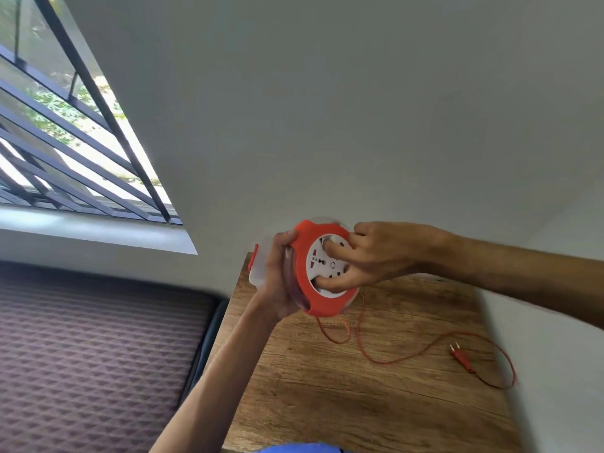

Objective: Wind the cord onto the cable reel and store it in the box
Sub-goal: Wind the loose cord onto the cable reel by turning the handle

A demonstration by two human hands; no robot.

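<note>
We see an orange and white reel (322, 268), an orange cord (408, 356), a brown wood-grain counter (343, 387).

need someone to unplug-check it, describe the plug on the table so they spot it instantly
Look at the wooden table against the wall. Near its right edge lies the red plug with two metal pins, ending the thin red cord from the hand-held reel. Nothing else there has pins.

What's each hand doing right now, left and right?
Left hand: grips the cable reel by its rim, held above the table.
Right hand: fingers curled into the reel's white socket face, gripping it.
</note>
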